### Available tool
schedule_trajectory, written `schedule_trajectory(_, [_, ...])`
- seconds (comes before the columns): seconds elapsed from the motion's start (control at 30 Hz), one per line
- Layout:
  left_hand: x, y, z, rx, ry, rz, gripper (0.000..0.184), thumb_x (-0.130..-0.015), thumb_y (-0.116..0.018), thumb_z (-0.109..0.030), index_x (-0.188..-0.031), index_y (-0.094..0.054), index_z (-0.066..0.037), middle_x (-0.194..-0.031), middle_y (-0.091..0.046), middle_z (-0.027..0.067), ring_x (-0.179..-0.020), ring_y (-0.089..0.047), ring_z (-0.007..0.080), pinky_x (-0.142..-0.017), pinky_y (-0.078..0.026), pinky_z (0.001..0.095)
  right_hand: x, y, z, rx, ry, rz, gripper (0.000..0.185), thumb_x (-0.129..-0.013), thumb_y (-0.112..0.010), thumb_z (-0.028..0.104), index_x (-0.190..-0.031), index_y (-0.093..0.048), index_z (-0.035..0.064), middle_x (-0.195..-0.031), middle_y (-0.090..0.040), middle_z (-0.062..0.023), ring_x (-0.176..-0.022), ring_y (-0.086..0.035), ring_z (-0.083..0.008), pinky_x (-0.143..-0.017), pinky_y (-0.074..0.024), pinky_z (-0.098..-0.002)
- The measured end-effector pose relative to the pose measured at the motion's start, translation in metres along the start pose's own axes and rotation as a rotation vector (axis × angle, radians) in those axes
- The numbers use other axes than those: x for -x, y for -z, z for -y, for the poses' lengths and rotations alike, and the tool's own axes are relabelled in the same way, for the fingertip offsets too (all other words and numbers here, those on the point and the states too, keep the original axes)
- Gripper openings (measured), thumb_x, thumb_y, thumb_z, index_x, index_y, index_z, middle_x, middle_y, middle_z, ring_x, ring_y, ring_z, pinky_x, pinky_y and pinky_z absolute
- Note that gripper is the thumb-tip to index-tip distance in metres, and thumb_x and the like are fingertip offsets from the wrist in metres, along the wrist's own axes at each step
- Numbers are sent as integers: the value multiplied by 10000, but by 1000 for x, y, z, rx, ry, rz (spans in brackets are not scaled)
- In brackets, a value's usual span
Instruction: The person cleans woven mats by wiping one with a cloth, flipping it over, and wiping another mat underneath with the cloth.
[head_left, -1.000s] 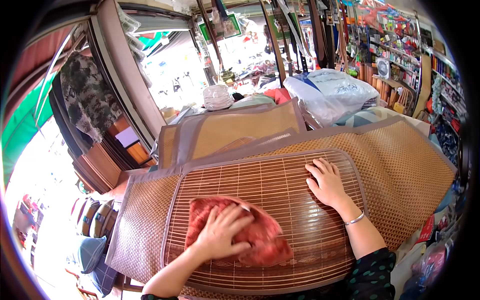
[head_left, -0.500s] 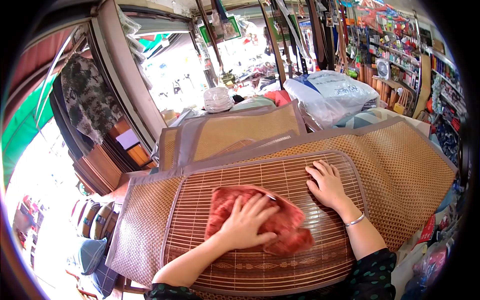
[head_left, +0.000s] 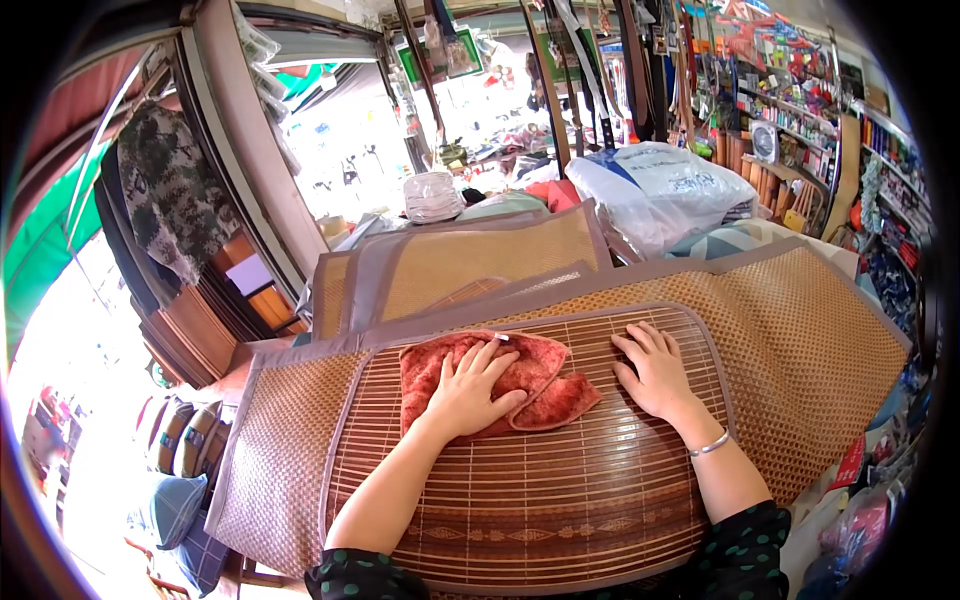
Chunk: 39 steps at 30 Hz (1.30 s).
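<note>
Under my left hand [head_left: 470, 394] lies a red plush cloth [head_left: 540, 362], crumpled, with a small white tag at its far edge. The fingers are spread and pressed flat on it. Beneath the cloth is a brown bamboo-slat mat [head_left: 580, 490] with rounded corners, a grey border and a patterned band near me. My right hand [head_left: 655, 375] rests open on the right part of this mat, fingers spread, holding nothing. A larger woven tan mat [head_left: 800, 330] with a grey border extends below the slatted one on both sides.
Behind the mats, another folded woven mat [head_left: 490, 255] lies flat. A white plastic-wrapped bundle [head_left: 665, 195] sits at the back right, and a wrapped white stack [head_left: 432, 197] at the back. Belts [head_left: 640, 70] hang overhead. Stocked shelves [head_left: 790, 110] line the right, cushions [head_left: 170, 505] the lower left.
My left hand has slid the red cloth away from me and a little to the left across the slatted mat. My right hand has stayed in place.
</note>
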<state>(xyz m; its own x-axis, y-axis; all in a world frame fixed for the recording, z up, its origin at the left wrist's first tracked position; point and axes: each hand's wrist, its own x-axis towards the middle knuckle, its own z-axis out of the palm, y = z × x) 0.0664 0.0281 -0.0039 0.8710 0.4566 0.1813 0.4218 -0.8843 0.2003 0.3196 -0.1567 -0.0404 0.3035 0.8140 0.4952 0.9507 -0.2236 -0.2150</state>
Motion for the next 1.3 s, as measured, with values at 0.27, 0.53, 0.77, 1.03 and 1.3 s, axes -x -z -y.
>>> schedule_trajectory(0.27, [26,-2,-63,-33,-378,60,743,-868,-607,-583,-1472,-432,-187,-1554,-330,182,-1457,-282,362,-1162,-177,642,0,1,-2,-23,24,-16,427,-919,-605,311,-1298,-604,114,-1378,-540,-153,-1362,-413,-332,-1128,-289,-509])
schedule_trajectory(0.53, [15,0,-46,45,-350,60,711,-861,-632,-547,-1451,-467,-185,-1565,-326,168,-1462,-279,349,-1175,-165,622,1,1,-2,-10,40,-26,426,-920,-603,305,-1297,-604,106,-1378,-540,-152,-1361,-415,-330,-1127,-293,-509])
schedule_trajectory(0.77, [9,3,11,23,27,-27,676,-885,-607,-522,-1448,-468,-177,-1553,-342,164,-1448,-293,351,-1170,-183,598,1,3,1,-2,16,-3,433,-923,-601,302,-1307,-598,102,-1393,-531,-149,-1376,-397,-326,-1141,-279,-507])
schedule_trajectory(1.03, [30,-1,-65,-12,-390,81,768,-844,-623,-581,-1470,-434,-177,-1562,-315,188,-1471,-253,364,-1161,-171,650,1,2,-2,-15,24,2,432,-923,-602,307,-1306,-600,108,-1395,-529,-148,-1375,-398,-330,-1137,-284,-510])
schedule_trajectory(1.3, [28,-3,-60,37,-453,74,754,-845,-631,-597,-1461,-457,-199,-1550,-349,163,-1451,-300,356,-1162,-187,636,1,2,-2,-3,26,-3,431,-923,-603,309,-1305,-601,111,-1383,-536,-145,-1366,-405,-335,-1135,-286,-507])
